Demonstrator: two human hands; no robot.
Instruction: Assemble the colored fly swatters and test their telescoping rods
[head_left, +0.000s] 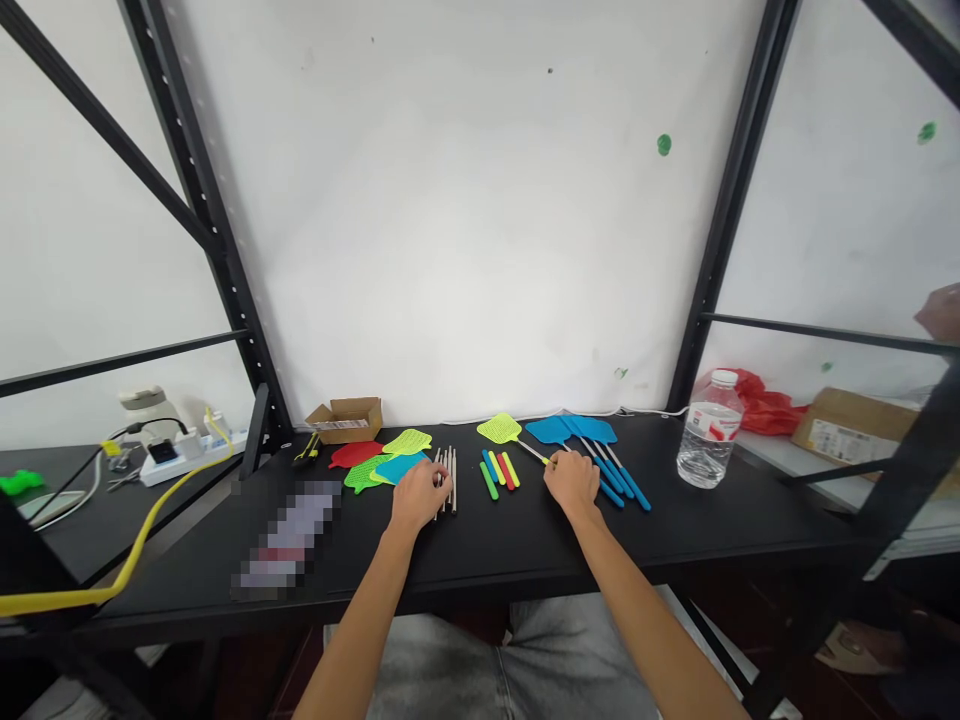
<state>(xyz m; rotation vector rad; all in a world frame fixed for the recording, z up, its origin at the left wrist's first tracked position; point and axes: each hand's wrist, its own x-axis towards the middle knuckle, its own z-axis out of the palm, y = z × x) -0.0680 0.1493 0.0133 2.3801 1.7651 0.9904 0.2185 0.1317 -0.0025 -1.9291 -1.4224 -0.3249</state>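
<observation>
My right hand (571, 482) is closed around the handle end of a yellow-green fly swatter (499, 430), whose thin metal rod runs up and left to its mesh head. Just beside that hand lie blue fly swatters (631, 485) with blue grips. My left hand (415, 492) has its fingers curled over the left side of a row of slim metal rods (454, 480), apparently gripping one; the fingers partly hide it. Left of it lie loose swatter heads, among them a red one (354, 455), a green one (363, 474) and a blue one (397, 467). Between my hands are several coloured grips (499, 470).
A small open cardboard box (346, 420) stands at the back left, near a black and yellow tool (307, 450). At the right is a water bottle (709, 430). A yellow cable (150, 520) crosses the left side. Black shelf posts (731, 200) flank the black table (495, 555).
</observation>
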